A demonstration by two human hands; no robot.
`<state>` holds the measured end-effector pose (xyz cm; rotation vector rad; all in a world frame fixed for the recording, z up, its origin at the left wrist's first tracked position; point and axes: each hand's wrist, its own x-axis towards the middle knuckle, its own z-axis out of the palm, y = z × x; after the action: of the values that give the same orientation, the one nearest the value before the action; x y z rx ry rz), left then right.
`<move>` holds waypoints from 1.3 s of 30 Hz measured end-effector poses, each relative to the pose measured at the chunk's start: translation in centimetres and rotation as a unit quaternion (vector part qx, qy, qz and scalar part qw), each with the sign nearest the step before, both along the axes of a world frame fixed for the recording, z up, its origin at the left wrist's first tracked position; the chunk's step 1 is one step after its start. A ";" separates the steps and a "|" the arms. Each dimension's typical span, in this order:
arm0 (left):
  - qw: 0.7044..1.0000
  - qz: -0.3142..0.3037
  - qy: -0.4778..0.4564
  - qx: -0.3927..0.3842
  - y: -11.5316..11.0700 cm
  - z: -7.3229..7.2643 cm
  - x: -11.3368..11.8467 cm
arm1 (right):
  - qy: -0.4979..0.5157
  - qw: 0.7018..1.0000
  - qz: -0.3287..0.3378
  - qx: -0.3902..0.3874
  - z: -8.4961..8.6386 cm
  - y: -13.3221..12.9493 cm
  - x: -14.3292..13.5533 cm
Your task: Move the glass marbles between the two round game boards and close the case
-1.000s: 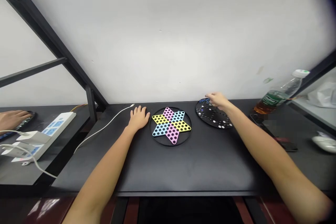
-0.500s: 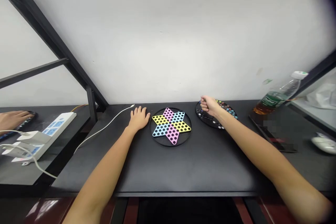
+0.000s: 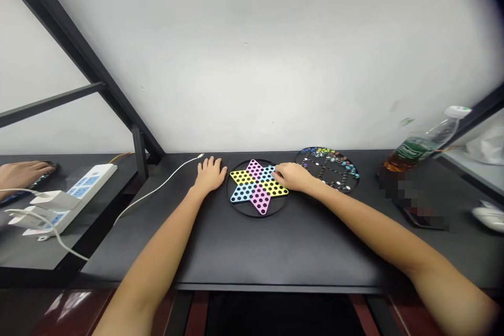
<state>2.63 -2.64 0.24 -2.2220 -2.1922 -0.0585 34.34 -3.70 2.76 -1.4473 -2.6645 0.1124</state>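
A Chinese checkers board (image 3: 260,200) lies on the table, a pink, yellow and blue six-pointed star full of holes inside a black round rim. Over its upper right points is my right hand (image 3: 293,176), fingers bent down and pinched together; whatever they hold, if anything, is hidden. My left hand (image 3: 211,174) rests flat on the table just left of the rim, its fingers spread. Behind my right forearm sits a round black tray (image 3: 334,168). Marbles (image 3: 325,152) in blue, yellow, brown, white and light blue lie around its compartments.
On the right, a tilted drink bottle (image 3: 413,149) stands near a dark phone-like object (image 3: 427,220) and a white mouse (image 3: 488,216). A white cable (image 3: 157,187) runs along the left. Beyond are a power strip (image 3: 84,186) and another person's hand (image 3: 25,176) on a keyboard.
My right hand has moved left from the marble tray to the star board, uncovering the tray's marbles. My left hand stays flat in its place.
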 end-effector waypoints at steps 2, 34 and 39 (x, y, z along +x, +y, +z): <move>1.000 0.000 -0.001 -0.002 0.0 0.0 0.0 | -0.009 1.000 -0.003 0.003 0.1 -0.1 0.0; 1.000 0.004 0.000 -0.005 -0.1 0.1 0.2 | -0.009 0.998 -0.022 0.056 0.6 0.1 -1.5; 1.000 0.006 0.004 -0.007 -0.1 0.2 0.2 | -0.015 0.998 -0.012 0.064 0.3 0.2 -2.0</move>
<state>2.85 -2.72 0.43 -2.2114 -2.2096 -0.0327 32.32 -3.52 3.08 -1.4530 -2.6224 -0.0818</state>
